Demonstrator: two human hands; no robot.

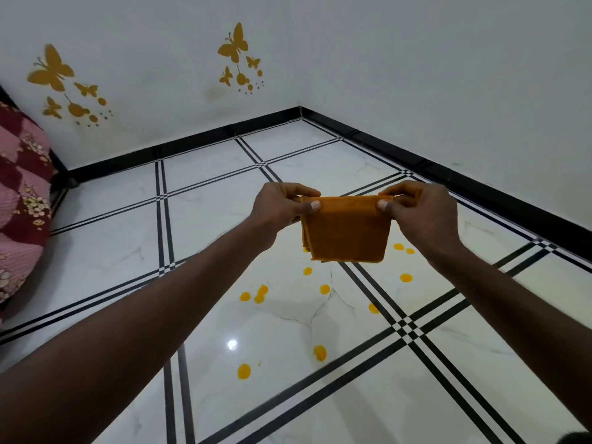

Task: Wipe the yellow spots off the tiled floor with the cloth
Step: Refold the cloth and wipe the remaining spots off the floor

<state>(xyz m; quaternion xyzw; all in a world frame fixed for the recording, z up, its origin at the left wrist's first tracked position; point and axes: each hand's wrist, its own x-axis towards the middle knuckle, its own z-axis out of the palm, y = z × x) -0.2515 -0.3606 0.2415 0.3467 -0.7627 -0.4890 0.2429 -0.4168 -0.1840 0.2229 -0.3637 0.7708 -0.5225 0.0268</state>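
1. While held up in the air above the tiled floor (224, 315), pinched at both upper corners: a folded orange cloth (346, 233), hanging flat, layered edges showing at its lower left.
2. Closed on the cloth's upper left corner: the left hand (282, 206), thumb in front, fingers curled behind the top edge.
3. Closed on the upper right corner in the same way: the right hand (419, 213), thumb pressed to the front face, fingers folded over the top.
4. Stretched forward from the lower corners of the view: both bare forearms, well apart, meeting only through the cloth.
5. Scattered on the glossy white tiles below and around the cloth, not touched by it: yellow spots (320, 353), a cluster of three at left, single ones toward the middle and right, two larger ones nearer the camera.
6. Crossing the floor in a grid: double black lines (400, 331), one crossing just right of the spots.
7. Along the base of the white walls: a black skirting (448, 174).
8. On the far wall: golden butterfly decals (235, 43).
9. At the left edge: a pink and maroon flowered blanket (22, 193).
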